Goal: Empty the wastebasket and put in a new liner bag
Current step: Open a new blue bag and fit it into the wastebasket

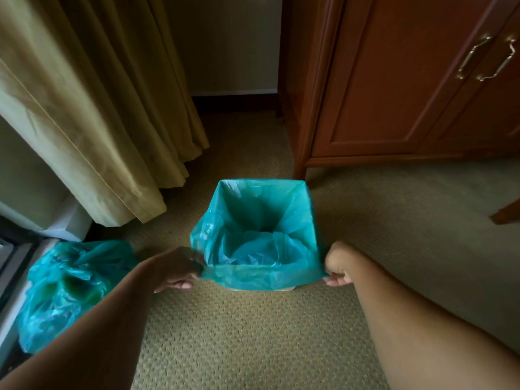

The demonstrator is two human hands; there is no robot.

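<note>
A square wastebasket [287, 289] stands on the carpet in the middle of the view, almost wholly covered by a teal liner bag [261, 220] folded over its rim. Only a pale strip of the basket shows at the near bottom edge. My left hand [176, 270] pinches the liner's near-left corner. My right hand [337, 264] pinches its near-right corner. A second teal bag [67, 288], bulging and gathered at the top, lies on the floor to the left, partly hidden by my left forearm.
Beige curtains [92, 108] hang at the left, reaching the floor. A reddish wooden cabinet [394, 94] with brass handles stands behind and right of the basket. A wooden furniture leg [506, 212] pokes in at the right edge. Woven carpet [253, 339] covers the floor.
</note>
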